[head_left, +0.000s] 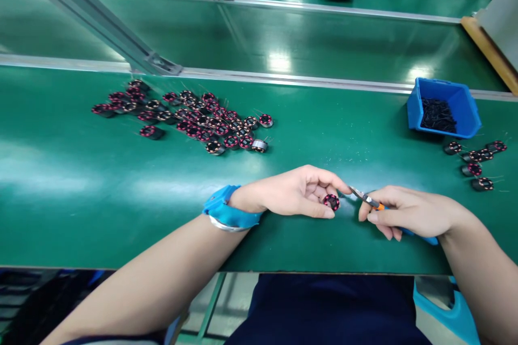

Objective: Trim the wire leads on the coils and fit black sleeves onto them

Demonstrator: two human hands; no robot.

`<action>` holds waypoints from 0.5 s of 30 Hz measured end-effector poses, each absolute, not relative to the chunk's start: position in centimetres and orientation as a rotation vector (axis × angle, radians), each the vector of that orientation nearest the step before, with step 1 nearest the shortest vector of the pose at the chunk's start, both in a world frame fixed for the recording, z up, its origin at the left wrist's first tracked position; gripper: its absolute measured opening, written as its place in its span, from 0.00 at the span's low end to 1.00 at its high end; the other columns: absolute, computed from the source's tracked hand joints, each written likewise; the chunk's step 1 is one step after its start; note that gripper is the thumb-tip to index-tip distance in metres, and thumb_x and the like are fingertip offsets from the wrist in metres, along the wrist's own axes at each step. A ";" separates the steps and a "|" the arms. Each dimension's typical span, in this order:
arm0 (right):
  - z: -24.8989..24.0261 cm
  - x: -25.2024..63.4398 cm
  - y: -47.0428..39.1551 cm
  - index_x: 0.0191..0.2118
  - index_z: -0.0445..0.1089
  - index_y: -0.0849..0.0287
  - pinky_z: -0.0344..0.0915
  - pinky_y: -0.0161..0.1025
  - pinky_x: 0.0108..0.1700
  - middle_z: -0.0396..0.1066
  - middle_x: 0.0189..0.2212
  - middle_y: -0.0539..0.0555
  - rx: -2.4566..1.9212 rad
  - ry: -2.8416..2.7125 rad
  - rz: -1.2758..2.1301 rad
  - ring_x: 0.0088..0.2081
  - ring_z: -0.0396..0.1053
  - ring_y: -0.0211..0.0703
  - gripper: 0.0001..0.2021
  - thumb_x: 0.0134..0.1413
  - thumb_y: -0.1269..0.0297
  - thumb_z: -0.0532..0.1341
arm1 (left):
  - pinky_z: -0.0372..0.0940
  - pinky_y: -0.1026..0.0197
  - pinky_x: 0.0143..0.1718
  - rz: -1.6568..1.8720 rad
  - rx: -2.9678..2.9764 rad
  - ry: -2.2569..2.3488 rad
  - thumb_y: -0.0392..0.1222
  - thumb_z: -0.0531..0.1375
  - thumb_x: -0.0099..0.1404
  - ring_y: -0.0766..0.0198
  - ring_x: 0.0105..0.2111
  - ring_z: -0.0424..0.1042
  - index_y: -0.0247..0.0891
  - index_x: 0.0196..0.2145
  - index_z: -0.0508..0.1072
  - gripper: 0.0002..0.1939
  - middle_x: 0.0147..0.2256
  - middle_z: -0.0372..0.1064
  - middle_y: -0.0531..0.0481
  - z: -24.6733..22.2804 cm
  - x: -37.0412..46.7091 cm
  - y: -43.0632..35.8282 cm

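My left hand [301, 191], with a blue strap on its wrist, is closed around a small motor stator [331, 202] that has red and black segments on its ring face. Its index finger reaches out toward the tip of the cutting pliers [366, 198]. My right hand [408, 213] grips those pliers by their blue and orange handles, and the jaws point left at the left fingertip. Whether the jaws touch the finger or a wire there, I cannot make out.
A large group of wound stators [206, 118] lies at the left back, thin wires sticking up. Several more stators [473, 156] lie at the right, beside a blue bin [465, 110] of black pieces. A metal frame post [101, 21] slants across the upper left.
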State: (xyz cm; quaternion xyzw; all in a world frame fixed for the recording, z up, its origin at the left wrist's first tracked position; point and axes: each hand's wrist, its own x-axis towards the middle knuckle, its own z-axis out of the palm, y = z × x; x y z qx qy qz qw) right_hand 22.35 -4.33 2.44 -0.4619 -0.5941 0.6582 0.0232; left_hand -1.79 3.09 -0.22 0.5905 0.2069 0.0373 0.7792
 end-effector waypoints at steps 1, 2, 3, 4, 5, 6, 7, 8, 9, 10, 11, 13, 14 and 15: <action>2.5 22.3 -4.3 0.41 0.70 0.62 0.63 0.33 0.26 0.68 0.20 0.48 -1.439 -1.848 2.031 0.21 0.65 0.35 0.15 0.61 0.56 0.55 | 0.70 0.64 0.35 0.077 1.275 0.446 0.33 0.66 0.57 0.67 0.32 0.73 0.36 0.49 0.73 0.21 0.34 0.74 0.47 -0.2 -1.8 3.1; 2.6 22.3 -4.4 0.41 0.70 0.62 0.63 0.33 0.27 0.67 0.20 0.48 -1.447 -1.857 2.029 0.21 0.65 0.36 0.15 0.61 0.56 0.55 | 0.70 0.64 0.35 0.071 1.274 0.450 0.34 0.66 0.57 0.67 0.32 0.73 0.35 0.49 0.73 0.21 0.34 0.74 0.47 -0.2 -1.8 3.1; 2.6 22.2 -4.4 0.41 0.70 0.62 0.63 0.33 0.27 0.67 0.20 0.48 -1.451 -1.865 2.029 0.21 0.65 0.35 0.14 0.61 0.56 0.55 | 0.70 0.65 0.36 0.063 1.272 0.457 0.34 0.67 0.57 0.67 0.32 0.73 0.35 0.49 0.72 0.22 0.34 0.74 0.47 -0.2 -1.8 3.1; 2.7 22.2 -4.4 0.42 0.70 0.62 0.63 0.33 0.27 0.67 0.20 0.48 -1.457 -1.870 2.029 0.22 0.65 0.35 0.14 0.61 0.57 0.55 | 0.69 0.65 0.36 0.056 1.272 0.465 0.33 0.67 0.57 0.68 0.32 0.73 0.34 0.50 0.72 0.22 0.34 0.74 0.47 -0.2 -1.8 3.1; 2.7 22.2 -4.4 0.42 0.69 0.62 0.63 0.32 0.27 0.67 0.20 0.48 -1.463 -1.874 2.029 0.22 0.65 0.35 0.14 0.61 0.57 0.54 | 0.69 0.65 0.37 0.049 1.271 0.470 0.33 0.67 0.57 0.68 0.32 0.73 0.34 0.50 0.72 0.22 0.35 0.74 0.47 -0.2 -1.8 3.1; 2.7 22.2 -4.4 0.42 0.69 0.62 0.63 0.32 0.27 0.67 0.20 0.48 -1.468 -1.875 2.029 0.22 0.65 0.35 0.14 0.61 0.58 0.54 | 0.69 0.65 0.37 0.046 1.272 0.472 0.34 0.67 0.57 0.68 0.33 0.73 0.34 0.50 0.72 0.22 0.35 0.74 0.47 -0.3 -1.8 3.1; 2.7 22.2 -4.4 0.42 0.69 0.62 0.63 0.32 0.27 0.67 0.20 0.48 -1.471 -1.873 2.028 0.22 0.65 0.35 0.13 0.61 0.58 0.54 | 0.69 0.64 0.38 0.047 1.274 0.469 0.34 0.67 0.57 0.68 0.33 0.73 0.34 0.50 0.72 0.22 0.35 0.74 0.47 -0.3 -1.8 3.1; 2.7 22.2 -4.4 0.42 0.69 0.62 0.63 0.32 0.27 0.67 0.20 0.47 -1.473 -1.869 2.027 0.22 0.65 0.35 0.13 0.61 0.58 0.54 | 0.69 0.64 0.38 0.052 1.278 0.463 0.35 0.67 0.57 0.68 0.33 0.73 0.34 0.50 0.72 0.22 0.35 0.74 0.47 -0.4 -1.8 3.1; 2.7 22.2 -4.4 0.42 0.69 0.62 0.63 0.32 0.27 0.67 0.20 0.47 -1.475 -1.864 2.025 0.22 0.65 0.35 0.13 0.61 0.58 0.54 | 0.69 0.63 0.38 0.057 1.285 0.455 0.35 0.67 0.57 0.67 0.33 0.73 0.35 0.50 0.72 0.22 0.35 0.74 0.47 -0.5 -1.9 3.1; 2.6 22.2 -4.4 0.42 0.69 0.62 0.63 0.32 0.27 0.67 0.21 0.47 -1.476 -1.858 2.024 0.22 0.65 0.35 0.13 0.61 0.57 0.54 | 0.69 0.63 0.39 0.063 1.292 0.447 0.36 0.67 0.57 0.67 0.33 0.73 0.35 0.50 0.72 0.22 0.35 0.74 0.47 -0.5 -1.9 3.1; 2.5 22.2 -4.4 0.42 0.69 0.62 0.63 0.32 0.27 0.67 0.20 0.47 -1.474 -1.850 2.028 0.21 0.65 0.35 0.13 0.61 0.57 0.54 | 0.70 0.63 0.39 0.072 1.299 0.440 0.37 0.67 0.57 0.67 0.33 0.73 0.35 0.50 0.72 0.22 0.36 0.74 0.47 -0.6 -1.9 3.0; 2.3 22.4 -4.4 0.41 0.69 0.62 0.63 0.32 0.27 0.67 0.20 0.47 -1.464 -1.831 2.042 0.21 0.65 0.35 0.14 0.61 0.57 0.54 | 0.70 0.61 0.38 0.101 1.331 0.438 0.38 0.67 0.57 0.66 0.34 0.74 0.35 0.50 0.71 0.23 0.36 0.74 0.46 -0.7 -1.9 2.8; 2.2 22.5 -4.5 0.41 0.68 0.62 0.63 0.33 0.27 0.67 0.20 0.47 -1.459 -1.821 2.048 0.21 0.65 0.35 0.14 0.61 0.56 0.54 | 0.71 0.61 0.39 0.140 1.375 0.458 0.38 0.67 0.57 0.65 0.34 0.74 0.34 0.50 0.71 0.23 0.37 0.75 0.45 -0.7 -1.9 2.7; 2.1 22.6 -4.6 0.41 0.68 0.62 0.63 0.33 0.28 0.67 0.21 0.48 -1.455 -1.810 2.053 0.22 0.65 0.35 0.14 0.61 0.56 0.54 | 0.71 0.60 0.39 0.204 1.444 0.497 0.38 0.66 0.57 0.64 0.35 0.75 0.33 0.49 0.72 0.22 0.38 0.75 0.45 -0.7 -1.9 2.6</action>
